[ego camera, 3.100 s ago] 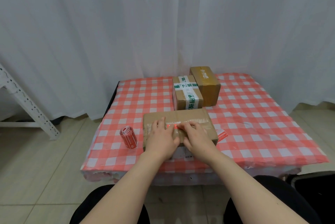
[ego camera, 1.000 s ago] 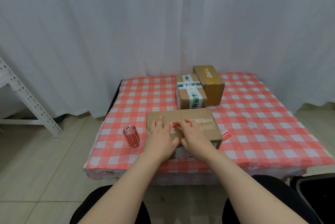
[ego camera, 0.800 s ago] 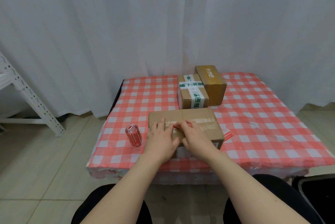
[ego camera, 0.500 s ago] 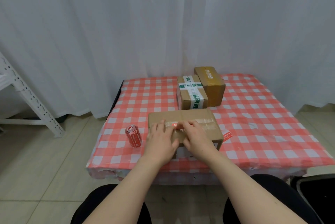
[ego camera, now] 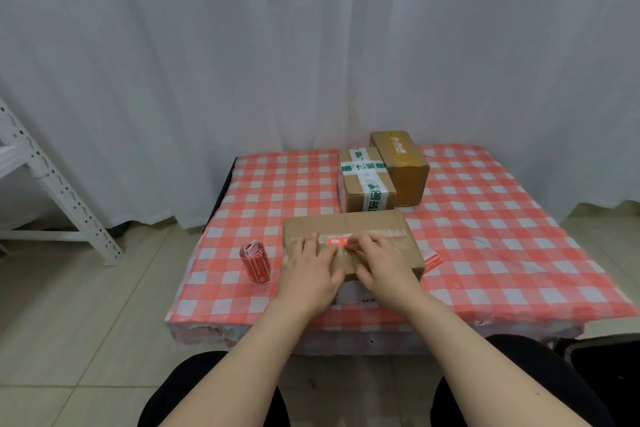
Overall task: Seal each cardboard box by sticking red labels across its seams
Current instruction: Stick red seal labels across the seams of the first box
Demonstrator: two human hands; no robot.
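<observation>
Hands lie on the near cardboard box point(ego camera: 349, 243) at the bench's point(ego camera: 502, 229) front edge. Half a second ago the red label point(ego camera: 338, 240) was mostly hidden under fingertips; now it lies flat and readable across the taped top seam — stuck, by the look of it. The left hand point(ego camera: 308, 271) rests palm-down, fingers spread, holding nothing; the right hand's point(ego camera: 379, 265) fingers point(ego camera: 356, 242) press the label's right end. The label roll point(ego camera: 255, 262) stands just left; two more boxes point(ego camera: 381, 177) wait behind — likely next.
</observation>
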